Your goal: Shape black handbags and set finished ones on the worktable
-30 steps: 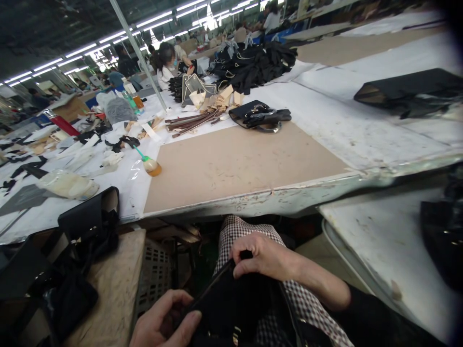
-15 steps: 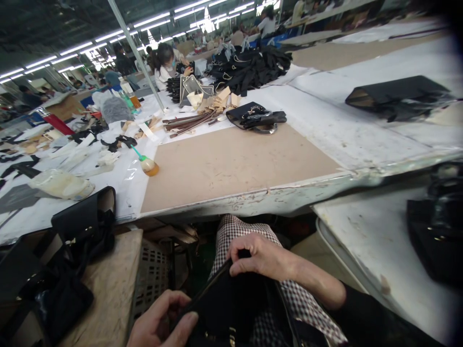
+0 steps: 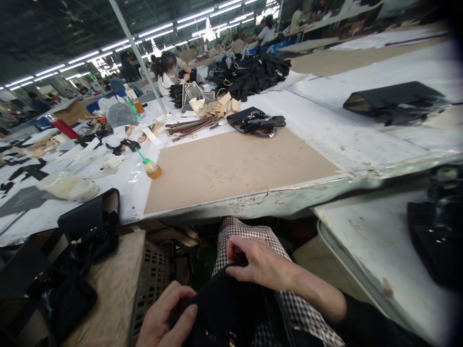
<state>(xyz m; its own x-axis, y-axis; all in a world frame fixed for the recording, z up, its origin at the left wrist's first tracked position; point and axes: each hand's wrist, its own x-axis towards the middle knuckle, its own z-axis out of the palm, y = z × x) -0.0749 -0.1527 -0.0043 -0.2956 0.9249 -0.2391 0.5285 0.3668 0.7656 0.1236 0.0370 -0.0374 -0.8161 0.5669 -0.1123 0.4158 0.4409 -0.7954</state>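
Note:
A black bag [image 3: 224, 303] with small gold metal fittings rests on my lap, over checked cloth [image 3: 260, 231]. My left hand [image 3: 168, 313] grips its near left edge, thumb on the outer face and fingers curled behind. On the upper edge, my right hand [image 3: 249, 262] pinches the black material between thumb and curled fingers. The lower part of the bag runs out of the picture. Ahead, on the table, lies another black bag [image 3: 248, 118] with wrapped handles.
A brown board [image 3: 231, 164] covers part of the white table [image 3: 314, 130]. A glue bottle [image 3: 152, 168] stands at its left. Black bags [image 3: 83, 221] pile up on a board at left; another [image 3: 437, 236] sits at right. A co-worker [image 3: 168, 72] sits across the table.
My right hand has turned slightly, its fingers still pinching the bag's upper edge. My left hand has shifted a little right and up. The view has shifted slightly.

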